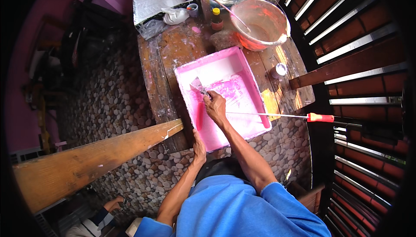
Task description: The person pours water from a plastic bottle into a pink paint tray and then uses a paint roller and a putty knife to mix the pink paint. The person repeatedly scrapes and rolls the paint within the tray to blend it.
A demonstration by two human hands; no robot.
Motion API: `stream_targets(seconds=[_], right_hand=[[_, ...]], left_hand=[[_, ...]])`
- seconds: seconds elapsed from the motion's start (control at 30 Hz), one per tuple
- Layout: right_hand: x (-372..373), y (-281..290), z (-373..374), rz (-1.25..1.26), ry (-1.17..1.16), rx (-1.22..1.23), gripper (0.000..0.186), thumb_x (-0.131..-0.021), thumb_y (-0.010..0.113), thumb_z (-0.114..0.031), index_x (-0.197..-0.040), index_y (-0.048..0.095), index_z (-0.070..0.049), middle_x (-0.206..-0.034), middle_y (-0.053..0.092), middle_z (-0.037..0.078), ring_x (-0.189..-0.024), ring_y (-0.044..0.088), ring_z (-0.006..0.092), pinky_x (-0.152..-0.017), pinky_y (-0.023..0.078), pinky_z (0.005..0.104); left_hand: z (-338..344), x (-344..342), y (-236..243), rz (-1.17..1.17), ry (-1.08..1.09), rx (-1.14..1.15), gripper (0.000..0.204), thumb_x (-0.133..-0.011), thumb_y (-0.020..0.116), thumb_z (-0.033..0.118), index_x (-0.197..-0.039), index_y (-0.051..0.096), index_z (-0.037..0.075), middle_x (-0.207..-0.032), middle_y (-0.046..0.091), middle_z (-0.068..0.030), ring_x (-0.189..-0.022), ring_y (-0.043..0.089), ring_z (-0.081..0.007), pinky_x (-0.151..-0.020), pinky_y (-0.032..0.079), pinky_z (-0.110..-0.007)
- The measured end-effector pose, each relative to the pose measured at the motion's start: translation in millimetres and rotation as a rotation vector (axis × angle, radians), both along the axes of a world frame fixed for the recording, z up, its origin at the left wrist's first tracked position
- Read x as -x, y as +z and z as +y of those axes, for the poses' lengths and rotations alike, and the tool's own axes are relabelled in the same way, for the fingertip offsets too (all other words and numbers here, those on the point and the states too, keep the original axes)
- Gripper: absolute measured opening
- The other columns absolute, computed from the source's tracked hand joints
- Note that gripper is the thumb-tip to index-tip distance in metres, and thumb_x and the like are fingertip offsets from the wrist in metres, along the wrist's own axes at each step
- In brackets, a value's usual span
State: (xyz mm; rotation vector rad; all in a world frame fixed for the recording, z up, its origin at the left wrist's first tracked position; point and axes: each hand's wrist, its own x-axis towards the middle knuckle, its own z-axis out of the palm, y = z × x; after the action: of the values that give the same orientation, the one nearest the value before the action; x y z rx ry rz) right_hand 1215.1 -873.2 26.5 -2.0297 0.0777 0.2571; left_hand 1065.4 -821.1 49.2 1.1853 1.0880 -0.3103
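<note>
A paint tray [252,70] smeared with pink and white paint lies on the wooden table in front of me. My right hand [215,106] is closed round the handle of a putty knife [197,84], its blade over the left part of the tray. My left hand [199,147] grips the tray's near left edge; some of its fingers are hidden. A paint roller [320,118] has its red handle out past the tray's right side. Its metal rod passes over the rim and behind my right hand, toward a deep pink roller sleeve at the tray's left.
On the table [162,70] stand a large paint-stained bucket [260,24] with a stick, a small bottle [216,19] with yellow cap, and a small paint can [278,70]. Another white-coated tray [162,1] lies far left. A wooden beam [99,161] juts in at left; slatted railing runs right.
</note>
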Motion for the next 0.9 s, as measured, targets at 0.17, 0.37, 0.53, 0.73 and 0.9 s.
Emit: stream_targets(seconds=[0.17,0.37,0.53,0.73,0.9], right_hand=[[-8,14,-34,-0.043,0.005,-0.022,0.030,-0.085,0.062,-0.020,-0.106,0.066,0.001,-0.072,0.064,0.012,-0.064,0.057,0.0164,-0.059,0.047,0.0323],[-19,44,-85,-0.246,-0.105,0.261,0.024,-0.085,0.059,-0.016,-0.101,0.063,0.001,-0.064,0.059,0.018,-0.058,0.059,0.0301,-0.057,0.045,0.0400],[-10,28,-86,-0.159,0.037,0.101,0.030,-0.088,0.060,-0.017,-0.111,0.062,0.002,-0.071,0.063,0.015,-0.060,0.059,0.0198,-0.058,0.047,0.0355],[-7,32,-83,-0.129,-0.129,0.198,0.028,-0.085,0.059,-0.015,-0.108,0.062,0.001,-0.067,0.060,0.020,-0.061,0.062,0.0299,-0.060,0.047,0.0384],[-6,31,-84,-0.161,-0.030,0.057,0.029,-0.086,0.059,-0.016,-0.108,0.062,0.001,-0.067,0.060,0.019,-0.061,0.061,0.0260,-0.060,0.047,0.0378]], left_hand=[[1,5,-11,-0.006,0.015,-0.002,0.081,-0.096,0.023,0.061,-0.145,0.020,-0.002,-0.153,0.022,-0.0148,-0.140,0.022,-0.0252,-0.112,0.020,-0.029],[4,11,-26,-0.010,0.017,0.004,0.081,-0.095,0.024,0.062,-0.146,0.021,-0.002,-0.152,0.022,-0.0149,-0.140,0.023,-0.0253,-0.111,0.021,-0.030],[5,11,-30,-0.008,0.016,0.006,0.082,-0.095,0.024,0.063,-0.146,0.021,-0.002,-0.152,0.022,-0.0149,-0.139,0.023,-0.0254,-0.111,0.021,-0.030],[2,15,-38,-0.015,0.014,0.004,0.083,-0.094,0.024,0.063,-0.146,0.021,-0.001,-0.152,0.023,-0.0150,-0.139,0.024,-0.0255,-0.111,0.022,-0.030],[3,17,-46,-0.025,0.015,-0.001,0.083,-0.094,0.025,0.064,-0.146,0.021,-0.001,-0.152,0.023,-0.0151,-0.139,0.025,-0.0256,-0.110,0.023,-0.030]])
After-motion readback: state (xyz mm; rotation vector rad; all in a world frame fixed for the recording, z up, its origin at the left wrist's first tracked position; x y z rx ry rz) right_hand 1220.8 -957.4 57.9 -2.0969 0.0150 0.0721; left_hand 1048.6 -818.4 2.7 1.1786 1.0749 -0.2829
